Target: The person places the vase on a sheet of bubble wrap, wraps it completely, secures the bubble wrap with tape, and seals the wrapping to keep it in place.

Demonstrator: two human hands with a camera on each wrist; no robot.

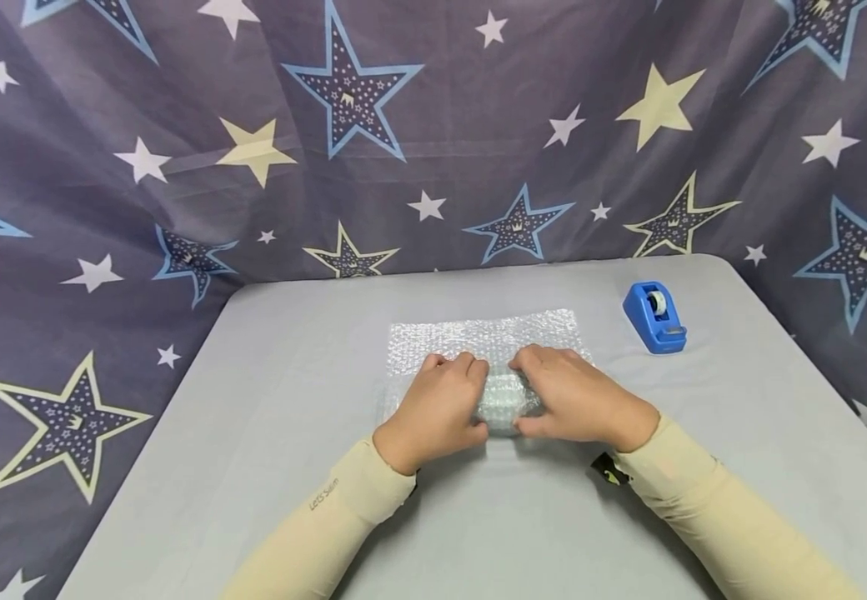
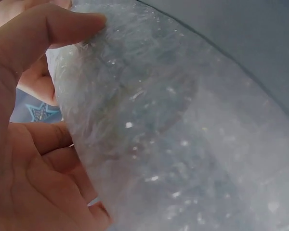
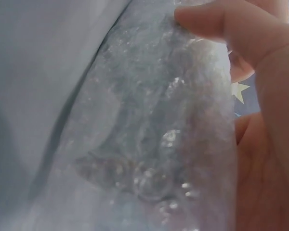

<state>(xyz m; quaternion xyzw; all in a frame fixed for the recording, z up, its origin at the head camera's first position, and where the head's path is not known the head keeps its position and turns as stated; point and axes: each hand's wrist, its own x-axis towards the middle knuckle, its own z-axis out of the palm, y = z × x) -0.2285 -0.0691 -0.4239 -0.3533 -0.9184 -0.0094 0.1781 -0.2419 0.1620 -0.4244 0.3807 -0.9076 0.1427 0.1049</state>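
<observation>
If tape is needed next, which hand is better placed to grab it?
Likely the right hand: the blue tape dispenser sits on that side, farther from the left hand. Both grip the bubble wrap.

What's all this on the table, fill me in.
A person's left hand and right hand grip a roll of bubble wrap, one at each end. Something seems to be inside, but what it is can't be made out. A flat stretch of the sheet lies on the table beyond the hands, so the rolling looks unfinished. A blue tape dispenser stands off to the right, untouched.
</observation>
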